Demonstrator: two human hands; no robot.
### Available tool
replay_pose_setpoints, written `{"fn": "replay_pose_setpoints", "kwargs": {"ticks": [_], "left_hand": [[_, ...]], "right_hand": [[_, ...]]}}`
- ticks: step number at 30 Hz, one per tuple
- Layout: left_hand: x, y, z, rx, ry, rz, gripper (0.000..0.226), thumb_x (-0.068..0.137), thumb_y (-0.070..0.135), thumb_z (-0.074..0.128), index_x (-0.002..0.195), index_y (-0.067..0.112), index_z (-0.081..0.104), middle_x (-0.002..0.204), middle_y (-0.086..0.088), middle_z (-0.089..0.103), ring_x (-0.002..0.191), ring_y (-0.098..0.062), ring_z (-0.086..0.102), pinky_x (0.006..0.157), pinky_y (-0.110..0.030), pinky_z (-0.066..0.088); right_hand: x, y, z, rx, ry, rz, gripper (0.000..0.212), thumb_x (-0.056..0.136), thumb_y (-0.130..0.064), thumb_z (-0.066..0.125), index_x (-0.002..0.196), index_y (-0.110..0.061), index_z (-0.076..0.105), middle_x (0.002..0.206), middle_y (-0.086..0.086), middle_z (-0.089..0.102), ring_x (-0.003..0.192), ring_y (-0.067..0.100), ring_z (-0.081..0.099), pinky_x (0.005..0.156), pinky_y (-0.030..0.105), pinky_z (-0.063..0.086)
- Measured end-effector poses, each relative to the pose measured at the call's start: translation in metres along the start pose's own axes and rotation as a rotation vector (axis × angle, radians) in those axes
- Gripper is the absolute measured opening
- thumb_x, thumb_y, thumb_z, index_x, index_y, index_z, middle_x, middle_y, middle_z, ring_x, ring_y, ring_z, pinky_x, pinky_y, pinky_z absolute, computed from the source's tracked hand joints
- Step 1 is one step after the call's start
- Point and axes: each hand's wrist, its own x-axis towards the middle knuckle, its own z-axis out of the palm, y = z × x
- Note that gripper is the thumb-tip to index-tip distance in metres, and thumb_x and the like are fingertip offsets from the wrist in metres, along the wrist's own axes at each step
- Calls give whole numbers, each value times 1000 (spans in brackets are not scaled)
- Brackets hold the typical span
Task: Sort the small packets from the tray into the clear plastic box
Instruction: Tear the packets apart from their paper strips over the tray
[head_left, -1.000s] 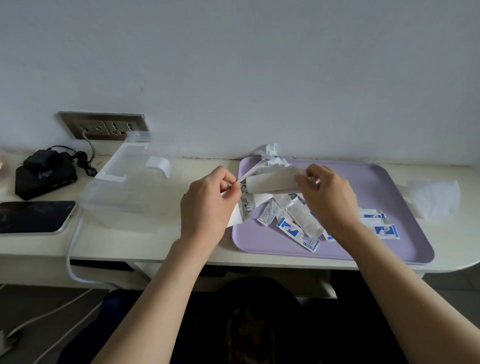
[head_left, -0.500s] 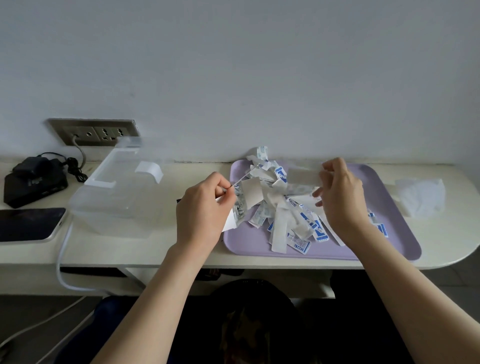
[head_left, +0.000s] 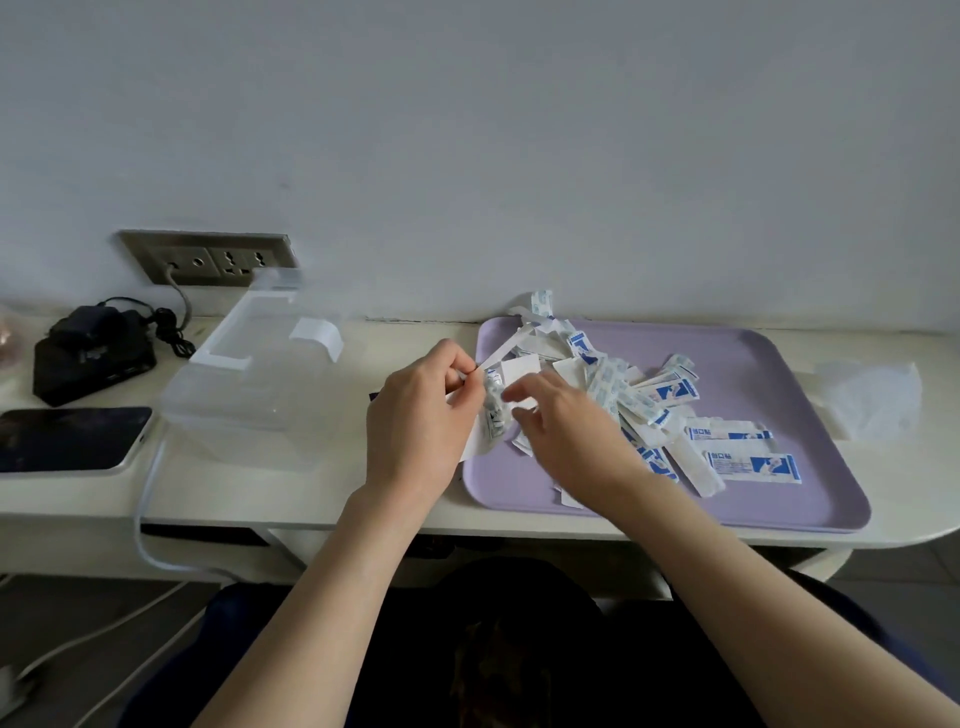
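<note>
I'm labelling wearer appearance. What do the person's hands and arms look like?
The left hand and right hand are bare: no gloves, rings or watch show. Both forearms are uncovered, with no sleeves in view.

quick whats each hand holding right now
Left hand: pinches a bundle of small white paper packets.
Right hand: right beside that bundle; whether it grips anything cannot be told.
</note>
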Motion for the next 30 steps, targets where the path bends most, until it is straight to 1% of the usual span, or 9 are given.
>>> {"fn": "replay_pose_setpoints", "kwargs": {"ticks": [2,5,10,13,16,18,22,26,30], "left_hand": [[0,0,-1,-5,-1,-3,12,89,23,59,77,19,56,55,16,50,61,-13,48,51,-24,36],[2,-2,-4,-20,-8,-18,11,88,20,59,77,19,56,54,18,49,62,-14,49,53,-27,36],[3,-8,-9,-21,-33,-43,15,88,21,59,75,25,52,56,19,50,63,-15,53,56,-26,38],[4,-12,-12,-5,-24,-56,16,88,22,59,75,25,50,55,18,50,60,-12,50,53,-25,34],[5,-15,-16,23,-5,-77,15,89,23,58,77,25,51,57,18,51,61,-12,50,50,-24,33],[5,-17,-18,38,6,-86,14,89,23,58,77,24,51,57,18,52,60,-13,51,50,-25,33],[5,-19,-20,42,6,-95,12,89,23,58,78,22,53,57,17,52,61,-15,50,50,-26,33],[3,-16,-19,54,-7,-97,13,89,23,58,78,23,51,57,18,51,61,-15,50,50,-26,32],[2,-12,-15,53,-16,-92,14,89,23,58,78,24,50,58,16,52,62,-15,50,50,-27,32]], "right_hand": [[2,-9,11,14,-40,-16,21,97,-20,42,113,-17,56,118,-1,57,95,22,60,75,33,46],[7,-19,21,-15,-35,-24,20,97,-19,40,110,-17,55,112,0,59,96,26,58,67,30,37],[13,-25,27,-17,-4,37,18,93,-20,41,97,-24,59,100,-1,67,91,28,60,69,32,43],[17,-24,29,-5,28,59,17,95,-25,44,98,-20,60,99,-2,66,89,25,61,69,32,44],[19,-16,21,132,114,105,21,93,-32,52,89,-13,57,85,1,64,74,23,63,65,34,48],[18,-9,11,197,189,140,23,93,-31,53,85,-10,55,74,3,63,61,21,63,62,40,52],[14,5,-11,247,315,229,24,95,-30,49,84,-9,52,65,5,62,53,17,62,61,42,53],[11,23,-26,285,462,284,18,96,-22,48,83,-9,49,69,4,61,53,18,64,59,44,54],[9,45,-35,211,561,274,8,92,-11,50,87,-14,53,84,5,65,74,31,65,67,50,53]]}}
